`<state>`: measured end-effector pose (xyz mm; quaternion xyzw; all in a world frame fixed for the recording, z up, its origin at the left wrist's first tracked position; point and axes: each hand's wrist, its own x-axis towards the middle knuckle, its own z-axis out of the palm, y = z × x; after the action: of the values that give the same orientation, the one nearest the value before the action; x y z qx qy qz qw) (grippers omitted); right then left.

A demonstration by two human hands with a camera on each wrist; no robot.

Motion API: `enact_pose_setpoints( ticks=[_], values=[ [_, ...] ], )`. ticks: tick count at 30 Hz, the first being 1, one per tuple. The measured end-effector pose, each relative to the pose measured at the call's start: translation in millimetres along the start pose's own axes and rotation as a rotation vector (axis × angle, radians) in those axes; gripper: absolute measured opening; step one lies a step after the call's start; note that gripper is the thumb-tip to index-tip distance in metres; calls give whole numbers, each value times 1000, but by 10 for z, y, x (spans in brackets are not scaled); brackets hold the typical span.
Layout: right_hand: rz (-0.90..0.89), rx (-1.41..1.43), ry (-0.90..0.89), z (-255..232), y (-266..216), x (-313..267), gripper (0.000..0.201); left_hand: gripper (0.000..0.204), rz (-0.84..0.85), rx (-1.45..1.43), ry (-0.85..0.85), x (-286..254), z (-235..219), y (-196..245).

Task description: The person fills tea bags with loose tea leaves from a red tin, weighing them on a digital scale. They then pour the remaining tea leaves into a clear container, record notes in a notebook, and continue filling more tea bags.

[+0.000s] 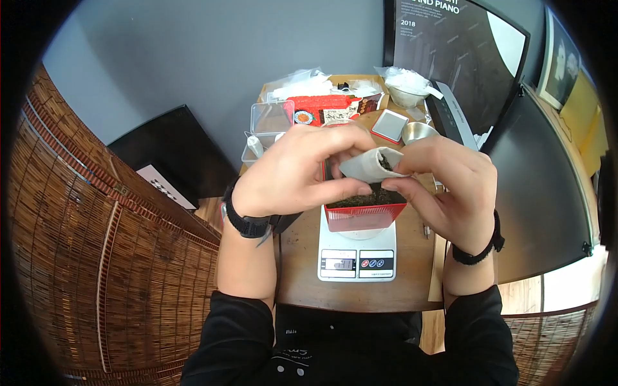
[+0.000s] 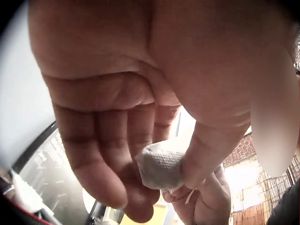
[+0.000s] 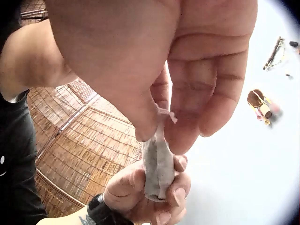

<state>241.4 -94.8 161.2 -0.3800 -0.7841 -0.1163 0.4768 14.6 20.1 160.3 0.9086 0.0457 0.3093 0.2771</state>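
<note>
A small white fabric pouch (image 1: 368, 166) with dark dried leaf bits in its mouth hangs over a red container (image 1: 364, 217) of similar dark leaf matter. My left hand (image 1: 299, 168) grips the pouch's body between thumb and fingers. With thumb and fingertips my right hand (image 1: 450, 186) pinches the pouch's mouth edge. The right wrist view shows the pouch (image 3: 158, 166) between both hands, a short white string (image 3: 166, 112) at the right fingertips. Under the container is a white digital scale (image 1: 328, 248); its reading is too small to be sure of.
Behind the hands lie a red package (image 1: 322, 101), a clear plastic box (image 1: 270, 117), a small flat scale (image 1: 390, 125), a metal bowl (image 1: 418, 132) and a bowl with white bags (image 1: 407, 95). A monitor (image 1: 463, 45) stands at the back right, a woven blind (image 1: 71, 257) at left.
</note>
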Motion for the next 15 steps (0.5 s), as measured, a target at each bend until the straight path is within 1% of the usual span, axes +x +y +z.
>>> enact_pose_setpoints(
  ticks=[1, 2, 4, 5, 6, 7, 8, 10, 12, 13, 15],
  values=[
    [54, 3, -15, -7, 3, -9, 20, 49, -6, 58, -1, -4, -42, -22],
    [54, 3, -15, -17, 17, -12, 20, 48, -11, 117, -3, -15, -73, -40],
    [71, -51, -98, -42, 60, -12, 18, 44, -33, 90, 5, -52, -96, -73],
    [71, -51, -98, -45, 80, -15, 18, 41, -102, 58, -2, -63, -112, -76],
    [100, -51, -151, -42, 101, -21, 17, 38, -171, 25, -9, -72, -125, -80],
    [130, -51, -204, -42, 112, -26, 16, 38, -172, 25, -9, -81, -133, -92],
    [130, -50, -204, -52, 107, -25, 16, 34, -191, 40, 3, -90, -139, -109],
    [252, -48, -352, -75, 93, -22, 14, 30, -212, 55, 14, -97, -153, -111],
    [271, -42, -386, -82, 134, -40, 13, 24, -313, 135, -16, -95, -168, -88],
    [290, -37, -419, -78, 151, -47, 12, 24, -314, 133, -17, -100, -157, -114],
    [290, -39, -399, -60, 158, -50, 12, 22, -271, 153, -44, -108, -119, -180]
  ],
)
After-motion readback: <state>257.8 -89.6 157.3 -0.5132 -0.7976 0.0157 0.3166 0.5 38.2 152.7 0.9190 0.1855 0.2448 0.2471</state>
